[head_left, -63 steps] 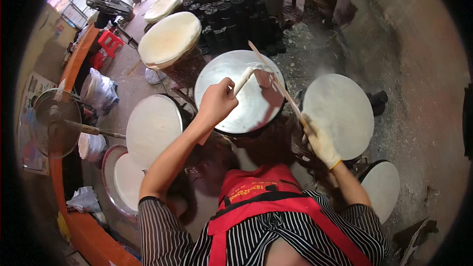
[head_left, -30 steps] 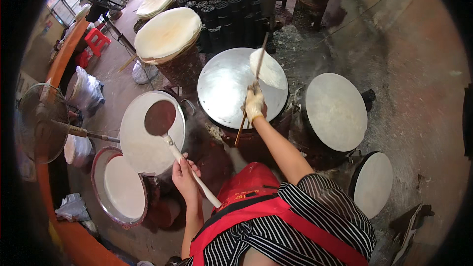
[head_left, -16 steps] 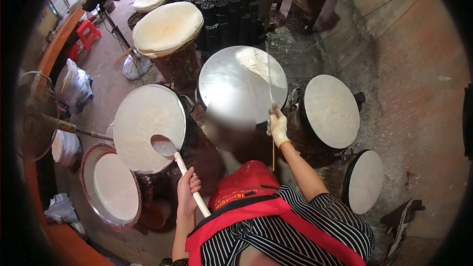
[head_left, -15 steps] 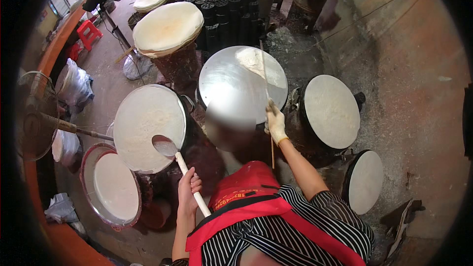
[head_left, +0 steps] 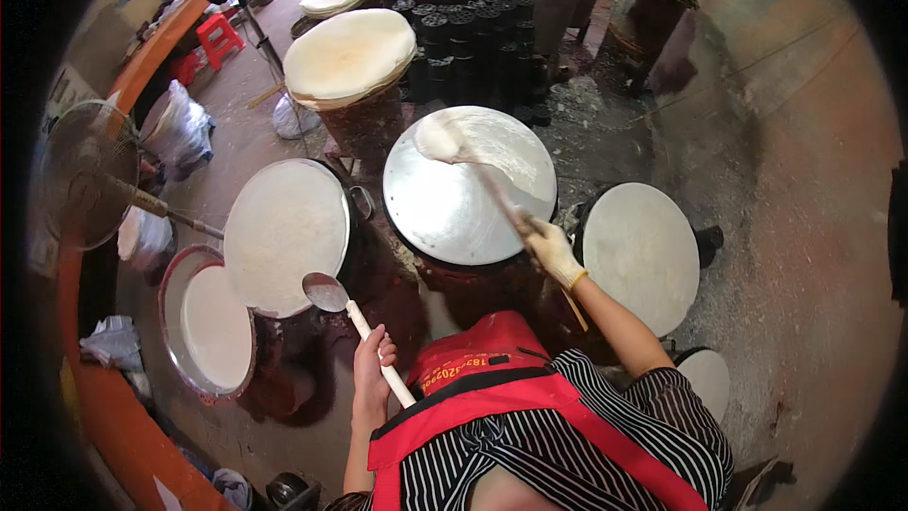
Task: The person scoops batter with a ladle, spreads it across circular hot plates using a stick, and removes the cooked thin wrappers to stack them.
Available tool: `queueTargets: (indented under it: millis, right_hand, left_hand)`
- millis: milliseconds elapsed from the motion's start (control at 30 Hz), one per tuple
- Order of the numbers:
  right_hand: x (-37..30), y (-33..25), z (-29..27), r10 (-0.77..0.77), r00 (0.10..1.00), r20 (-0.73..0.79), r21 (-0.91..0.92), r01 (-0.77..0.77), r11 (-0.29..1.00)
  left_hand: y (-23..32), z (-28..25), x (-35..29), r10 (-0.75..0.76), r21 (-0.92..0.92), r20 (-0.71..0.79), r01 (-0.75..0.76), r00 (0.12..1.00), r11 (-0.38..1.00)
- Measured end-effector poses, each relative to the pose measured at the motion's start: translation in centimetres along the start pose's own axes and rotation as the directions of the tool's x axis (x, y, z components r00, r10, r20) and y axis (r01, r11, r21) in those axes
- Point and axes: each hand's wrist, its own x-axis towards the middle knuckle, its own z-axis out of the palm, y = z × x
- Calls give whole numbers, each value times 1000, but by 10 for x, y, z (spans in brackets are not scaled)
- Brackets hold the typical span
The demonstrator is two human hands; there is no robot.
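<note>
My left hand (head_left: 375,352), bare, is wrapped round the white handle of a ladle (head_left: 324,292). The ladle's metal bowl is by the near edge of a round griddle (head_left: 284,227) covered with a pale sheet. My right hand (head_left: 553,251), in a whitish glove, grips a long wooden stick (head_left: 497,191). Motion blurs its far end, which meets a white mound of batter (head_left: 438,139) on the middle griddle (head_left: 430,213). A white layer of batter (head_left: 501,142) spreads over that griddle's far and right side; its near left is bare shiny metal.
A basin (head_left: 203,251) of white batter stands at left, beside a wire-caged fan (head_left: 90,175). Another covered griddle (head_left: 643,251) is at right. Beyond the middle griddle are a stack of pale sheets (head_left: 350,52) and several black perforated coal cylinders (head_left: 473,43).
The stick's far end has swept left across the middle griddle, and the batter covers more of it. My left hand has brought the ladle slightly nearer. The view has shifted.
</note>
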Motion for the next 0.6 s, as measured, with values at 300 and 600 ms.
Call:
queueTargets:
  millis: [300,600]
  right_hand:
    - [79,17,-4,-409,906,109,-29,414,910]
    - [68,21,-91,-293,911,289,-32,315,949]
  left_hand:
    - [-67,30,-22,118,100,-184,-101,976,990]
    - [-84,32,-37,206,71,-282,-194,937,978]
